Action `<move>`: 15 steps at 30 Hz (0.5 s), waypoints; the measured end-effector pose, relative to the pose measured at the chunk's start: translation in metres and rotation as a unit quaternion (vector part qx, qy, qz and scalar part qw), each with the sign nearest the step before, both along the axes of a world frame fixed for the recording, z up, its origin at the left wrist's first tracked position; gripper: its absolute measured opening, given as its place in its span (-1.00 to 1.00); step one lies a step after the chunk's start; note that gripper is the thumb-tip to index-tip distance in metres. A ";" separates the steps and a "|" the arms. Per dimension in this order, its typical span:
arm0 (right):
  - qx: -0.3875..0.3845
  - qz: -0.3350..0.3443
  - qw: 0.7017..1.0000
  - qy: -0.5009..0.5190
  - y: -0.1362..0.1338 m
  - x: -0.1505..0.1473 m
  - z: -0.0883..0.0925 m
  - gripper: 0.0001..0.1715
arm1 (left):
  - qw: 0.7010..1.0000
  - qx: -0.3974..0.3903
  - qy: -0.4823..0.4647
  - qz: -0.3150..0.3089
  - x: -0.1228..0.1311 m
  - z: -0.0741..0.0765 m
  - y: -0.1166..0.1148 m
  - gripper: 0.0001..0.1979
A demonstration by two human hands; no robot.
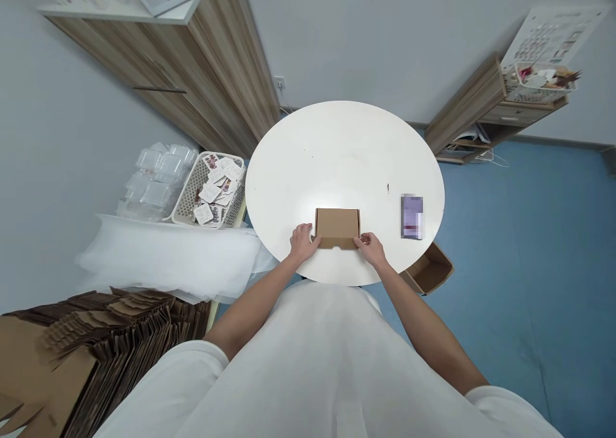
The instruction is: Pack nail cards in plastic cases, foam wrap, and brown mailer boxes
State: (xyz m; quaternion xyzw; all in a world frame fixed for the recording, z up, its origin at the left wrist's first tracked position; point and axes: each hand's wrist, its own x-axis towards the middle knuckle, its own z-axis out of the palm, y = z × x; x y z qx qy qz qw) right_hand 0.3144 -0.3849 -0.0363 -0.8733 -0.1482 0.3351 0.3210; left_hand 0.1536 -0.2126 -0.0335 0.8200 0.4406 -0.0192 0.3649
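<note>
Your half-curled left hand (302, 242) and right hand (371, 248) touch the cardboard box (337, 223), grip unclear, apparently closing it; even pressure seems needed.

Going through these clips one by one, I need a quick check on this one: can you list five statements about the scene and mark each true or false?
1. The left hand and right hand are at opposite sides of the brown box. True.
2. The brown box's lid stands upright. False: it lies flat across the top.
3. A purple, pixelated item lies on the table to the right of the brown box. True.
4. The basket of cards is on the person's right. False: the white basket is on the left.
5. The tabletop is rectangular. False: the white table has a rounded edge.
</note>
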 end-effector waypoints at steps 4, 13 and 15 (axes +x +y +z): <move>0.021 0.073 0.990 -0.121 -0.008 -0.007 0.006 -0.40 | 0.995 0.050 -0.038 -0.076 -0.013 0.002 -0.009 -0.45; 0.054 0.187 0.975 -0.110 -0.011 -0.013 0.021 -0.28 | 0.987 -0.005 -0.103 -0.124 -0.017 0.010 -0.011 -0.21; 0.066 0.180 0.977 -0.092 -0.011 -0.006 0.030 -0.23 | 0.984 -0.012 -0.125 -0.127 -0.015 0.018 -0.006 -0.21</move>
